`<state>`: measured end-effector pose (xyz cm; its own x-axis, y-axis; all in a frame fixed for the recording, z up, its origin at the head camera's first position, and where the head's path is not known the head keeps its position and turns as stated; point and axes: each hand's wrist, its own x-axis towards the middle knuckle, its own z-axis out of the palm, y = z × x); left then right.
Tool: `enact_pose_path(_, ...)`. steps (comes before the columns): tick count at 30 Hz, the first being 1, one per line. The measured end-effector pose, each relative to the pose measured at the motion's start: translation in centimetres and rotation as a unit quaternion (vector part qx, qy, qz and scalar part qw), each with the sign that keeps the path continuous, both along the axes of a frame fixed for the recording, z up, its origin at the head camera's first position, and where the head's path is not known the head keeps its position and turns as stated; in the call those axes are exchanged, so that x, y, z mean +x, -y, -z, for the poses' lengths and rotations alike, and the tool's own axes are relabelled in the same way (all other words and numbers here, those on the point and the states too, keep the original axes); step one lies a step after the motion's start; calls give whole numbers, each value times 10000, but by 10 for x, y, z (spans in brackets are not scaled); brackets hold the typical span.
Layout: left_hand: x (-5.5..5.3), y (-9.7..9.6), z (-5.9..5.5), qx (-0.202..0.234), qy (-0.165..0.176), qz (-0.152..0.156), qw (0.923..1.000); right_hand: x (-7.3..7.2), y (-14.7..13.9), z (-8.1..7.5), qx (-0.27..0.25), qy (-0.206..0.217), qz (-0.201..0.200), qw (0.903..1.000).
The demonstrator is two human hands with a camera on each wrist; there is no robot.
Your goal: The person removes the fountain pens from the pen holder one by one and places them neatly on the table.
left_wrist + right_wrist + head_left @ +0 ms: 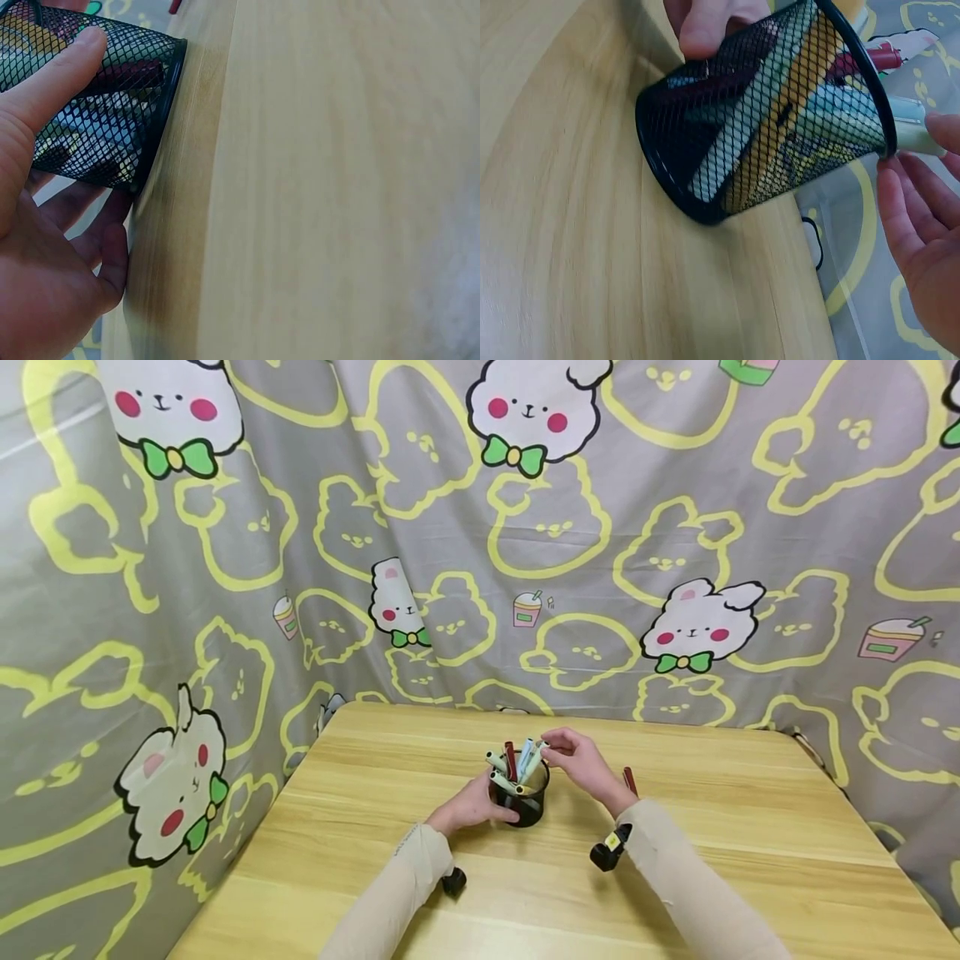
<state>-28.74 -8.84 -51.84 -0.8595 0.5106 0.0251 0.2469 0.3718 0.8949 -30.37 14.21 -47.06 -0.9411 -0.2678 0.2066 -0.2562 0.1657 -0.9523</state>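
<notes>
A black mesh pen holder [530, 808] stands on the wooden table, holding several markers in pale green, dark red, light blue and yellow-orange. My left hand [474, 802] grips its left side, thumb across the front mesh in the left wrist view [64, 82] and fingers around the far side. At the right of the rim, my right hand [581, 762] pinches the end of a pale green marker [919, 140] that leans out of the holder. Its other fingertips [889, 176] are right at the rim.
A dark red marker [630, 779] lies on the table [720, 827] to the right, partly hidden behind my right wrist. A grey patterned curtain [450, 543] hangs behind the table and along its left side. Small black wrist cameras [609, 852] sit at both sleeves.
</notes>
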Motion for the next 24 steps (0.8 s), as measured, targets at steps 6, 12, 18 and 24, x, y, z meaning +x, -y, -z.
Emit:
enact_pose_path(6,1,0,-2,64,-19,54,10000,12,6,-13,-24,-157,170,9997)
enact_pose_path(12,2,-1,-3,44,-91,21,9999,18,9,-21,142,-241,349,9990)
enact_pose_path(18,15,-1,-27,211,-53,123,9997,11,3,-18,277,-446,445,9976)
enact_pose_path(24,19,-1,-32,100,-80,155,9998,6,-5,-17,298,-474,574,9968)
